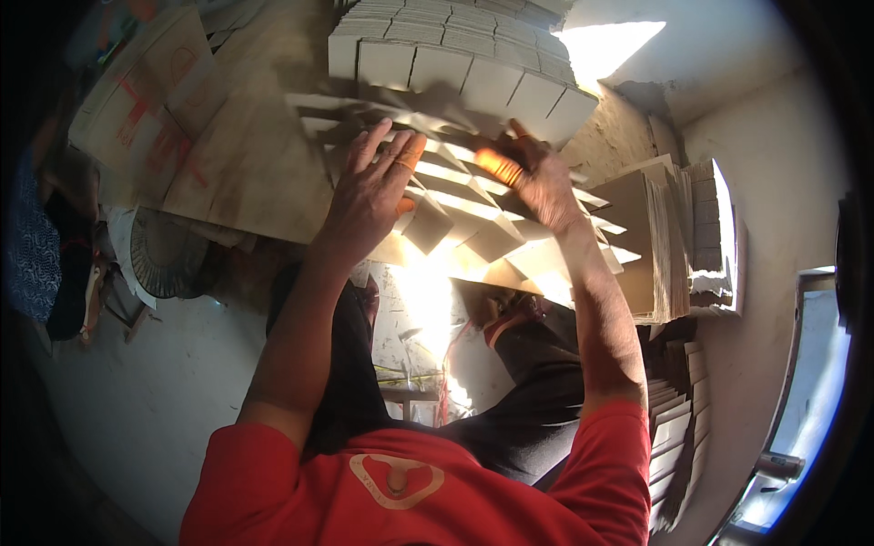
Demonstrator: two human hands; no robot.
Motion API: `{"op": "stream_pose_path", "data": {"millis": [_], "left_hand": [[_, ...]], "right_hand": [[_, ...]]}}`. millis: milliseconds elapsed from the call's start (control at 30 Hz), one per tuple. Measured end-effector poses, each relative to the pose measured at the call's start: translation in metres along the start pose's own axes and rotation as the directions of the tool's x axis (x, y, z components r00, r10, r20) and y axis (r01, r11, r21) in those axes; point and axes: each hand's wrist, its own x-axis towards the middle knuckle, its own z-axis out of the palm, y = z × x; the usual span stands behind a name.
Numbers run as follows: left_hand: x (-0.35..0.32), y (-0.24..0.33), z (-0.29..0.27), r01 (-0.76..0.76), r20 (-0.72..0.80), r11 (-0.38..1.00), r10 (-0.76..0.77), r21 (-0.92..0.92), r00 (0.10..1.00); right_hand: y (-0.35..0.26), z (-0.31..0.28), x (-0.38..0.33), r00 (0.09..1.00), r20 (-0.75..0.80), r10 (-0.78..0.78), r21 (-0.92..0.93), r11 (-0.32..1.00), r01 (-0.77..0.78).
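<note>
A grey cardboard divider grid (464, 196), made of crossed slotted strips, lies on the table in front of me in patchy sunlight. My left hand (375, 177) is over its left part, fingers stretched and slightly apart, with orange covers on some fingertips. Over the right part is my right hand (543, 182), its orange-covered fingers also apart and reaching in toward the middle of the grid. Shadow hides exactly where the right fingertips touch. Just beyond the grid stands a thick stack of slotted cardboard strips (455, 77).
Printed cardboard sheets (150, 114) lie at the table's (264, 164) far left. More cardboard stacks (669, 241) stand on the right, with further strips (678, 428) lower down. A round ribbed fan-like object (168, 255) is below the table's left edge. At far right is a blue-lit window (801, 400).
</note>
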Motion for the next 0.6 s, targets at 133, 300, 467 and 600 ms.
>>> {"op": "stream_pose_path", "data": {"millis": [133, 300, 467, 600], "left_hand": [[0.017, -0.003, 0.010, -0.061, 0.044, 0.996, 0.059, 0.062, 0.997], [0.006, -0.005, -0.001, -0.086, 0.168, 0.996, 0.087, -0.013, 0.982], [-0.020, 0.005, -0.039, -0.026, 0.253, 0.988, -0.014, 0.154, 0.967], [-0.030, 0.005, -0.034, -0.047, 0.216, 0.974, -0.001, 0.220, 0.976]], "right_hand": [[-0.012, 0.032, -0.050, 0.947, 0.073, -0.313, -0.278, 0.906, 0.320], [-0.004, 0.043, -0.053, 0.958, -0.017, -0.287, -0.279, 0.921, 0.271], [-0.018, 0.077, -0.047, 0.938, 0.215, -0.271, -0.330, 0.884, 0.331], [-0.005, 0.092, -0.043, 0.877, -0.019, -0.481, -0.468, 0.779, 0.417]]}}
